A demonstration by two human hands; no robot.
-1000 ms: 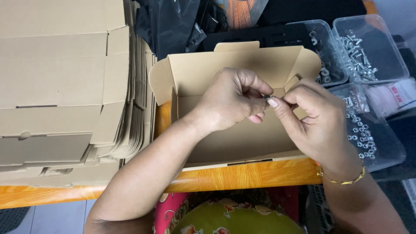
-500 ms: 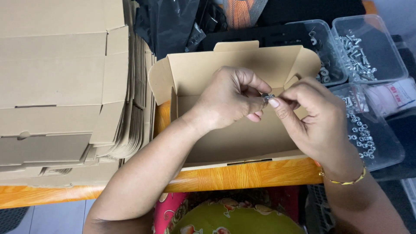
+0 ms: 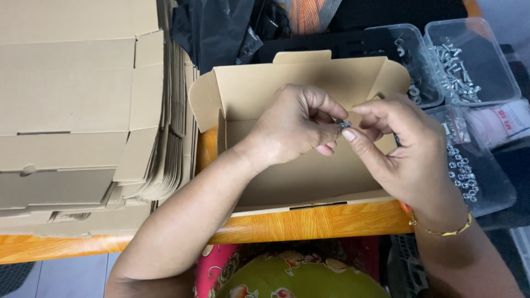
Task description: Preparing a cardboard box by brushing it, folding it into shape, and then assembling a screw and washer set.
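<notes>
1. Bottom edge of frame: floral garment (image 3: 292, 273) of the person, red and yellow-green, below the desk (image 3: 309, 223) front, which is orange-toned wood.
2. Lower right: right forearm with a thin gold bracelet (image 3: 441, 230) at the wrist.
3. Centre: open cardboard box (image 3: 287, 182) on the desk, lid flap standing up at the far side, interior bare where visible.
4. Centre, above the box: left hand (image 3: 292, 129) curled, fingertips pinched on a small metal fastener (image 3: 343, 123); the fastener sits between both hands.
5. Right of centre: right hand (image 3: 406, 154) with thumb and forefinger closed on the same fastener from the other side; remaining fingers loosely bent.
6. Left half of frame: tall stack of flat cardboard blanks (image 3: 77, 110), its edge just beside the box.
7. Right edge: clear tray with nuts (image 3: 475, 182), partly behind the right hand.
8. Upper right: clear tray of screws (image 3: 464, 66).
9. Top centre: black plastic bag (image 3: 215, 27).
</notes>
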